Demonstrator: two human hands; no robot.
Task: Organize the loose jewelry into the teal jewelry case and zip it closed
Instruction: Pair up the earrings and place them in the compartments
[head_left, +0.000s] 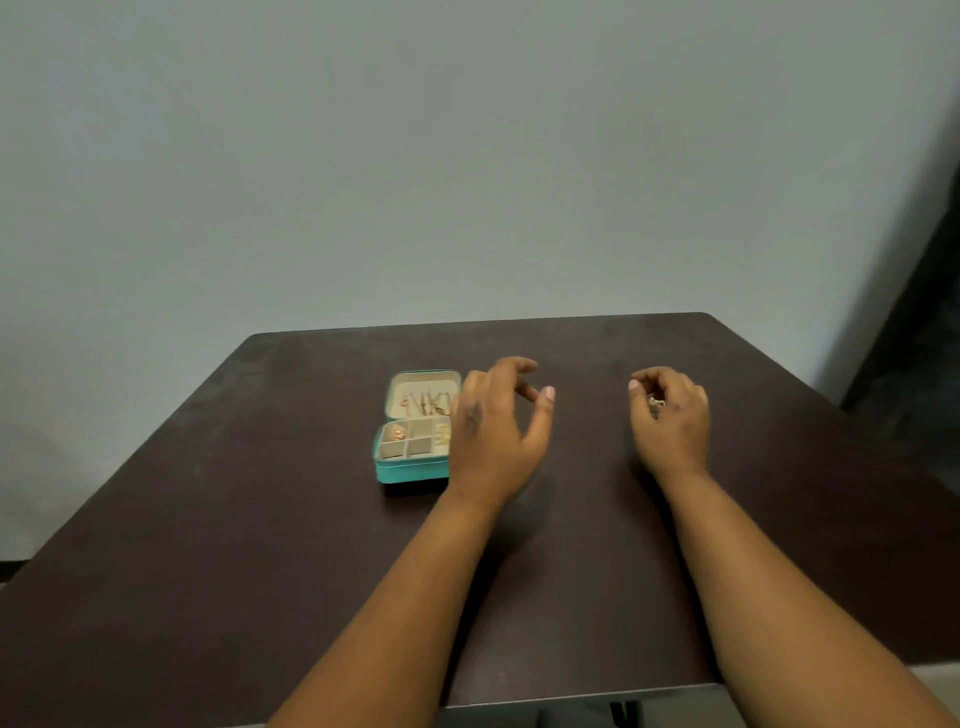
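The teal jewelry case (410, 470) lies open on the dark table, its lid tilted back with gold pieces hung inside. A gold piece (398, 431) sits in the case's back left compartment; other compartments look beige and bare. My left hand (498, 431) hovers just right of the case, covering its right edge, with fingers loosely spread and nothing in them. Further right, my right hand (670, 415) is curled round a small gold piece of jewelry (655, 402), which shows between the fingers.
The dark brown table (260, 571) runs to a pale wall at the back. Its front edge lies near the bottom of the view. A dark opening stands at the far right beyond the table corner.
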